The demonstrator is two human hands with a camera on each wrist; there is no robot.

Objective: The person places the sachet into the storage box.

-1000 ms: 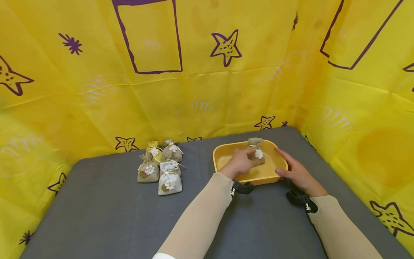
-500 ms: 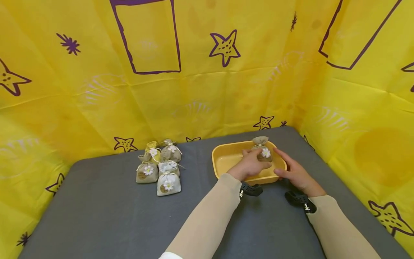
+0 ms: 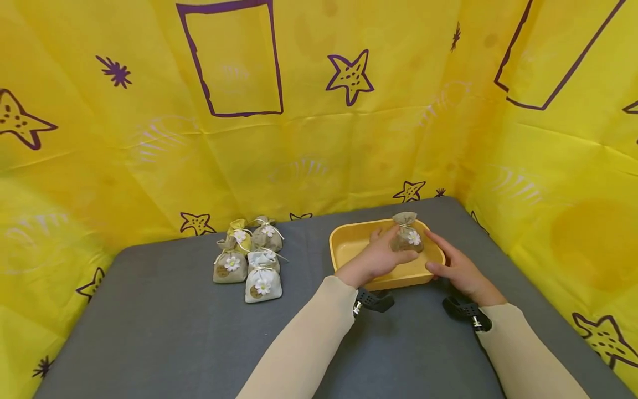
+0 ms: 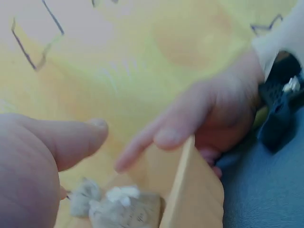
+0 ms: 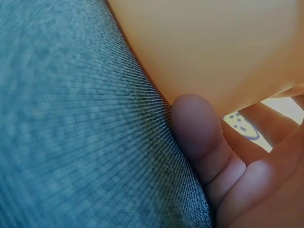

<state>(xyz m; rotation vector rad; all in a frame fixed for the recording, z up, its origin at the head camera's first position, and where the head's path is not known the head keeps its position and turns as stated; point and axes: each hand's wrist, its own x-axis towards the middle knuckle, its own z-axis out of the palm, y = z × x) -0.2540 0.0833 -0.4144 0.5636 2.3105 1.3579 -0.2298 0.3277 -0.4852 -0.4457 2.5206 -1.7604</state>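
Sachet (image 3: 407,239), a small burlap pouch with a white daisy on its front, sits upright inside the yellow tray (image 3: 349,249), just past the left hand's fingertips and close to the tray's far right corner. The left hand (image 3: 377,256) reaches over the near rim with its fingers curled round the pouch's body; the left wrist view shows the thumb apart from the pouch, so the hold looks loose, though I cannot tell how firm it is. The right hand (image 3: 456,266) lies to the right of the tray, fingers straight along the outer wall and thumb pressed to the near corner, steadying it on the grey table (image 3: 149,332).

My reading is that the placing step is in hand: the pouch is down in the tray and the hand is about to let go. Well off to the left of the left hand, five more pouches (image 3: 249,257) stand bunched together. The next move would call for opening the fingers without tipping the pouch, then a long reach leftward to that cluster.
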